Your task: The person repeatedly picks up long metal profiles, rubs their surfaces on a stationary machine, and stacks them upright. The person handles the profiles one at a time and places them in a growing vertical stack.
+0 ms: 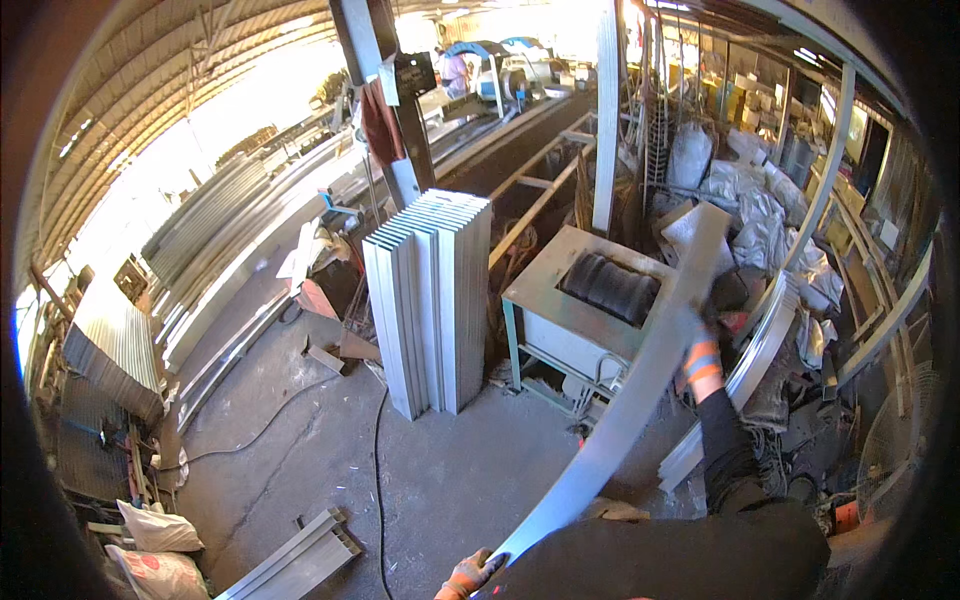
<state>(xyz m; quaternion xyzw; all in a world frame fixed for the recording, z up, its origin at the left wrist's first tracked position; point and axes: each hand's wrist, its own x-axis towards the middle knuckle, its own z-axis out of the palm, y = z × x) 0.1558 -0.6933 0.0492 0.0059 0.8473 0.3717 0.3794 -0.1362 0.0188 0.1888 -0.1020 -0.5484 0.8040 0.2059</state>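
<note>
A long silvery metal panel (622,400) slants across the view in front of me, from low centre up to the upper right. Near the lower edge, my left hand (470,574), in an orange and grey work glove, is closed around the panel's near end. My right hand (700,358), gloved the same way, grips its right edge farther up; those fingers are blurred and partly hidden. Behind the panel stands a box-shaped machine (540,285) with a dark ribbed roller (610,287) in its top. The panel passes over the machine's right side.
A tall upright stack of metal profiles (425,310) stands left of the machine. More profiles lie on the floor at the lower left (295,560) and lean at right (735,385). A black cable (379,490) crosses the floor. White sacks (160,530) sit lower left; a post (606,120) rises behind.
</note>
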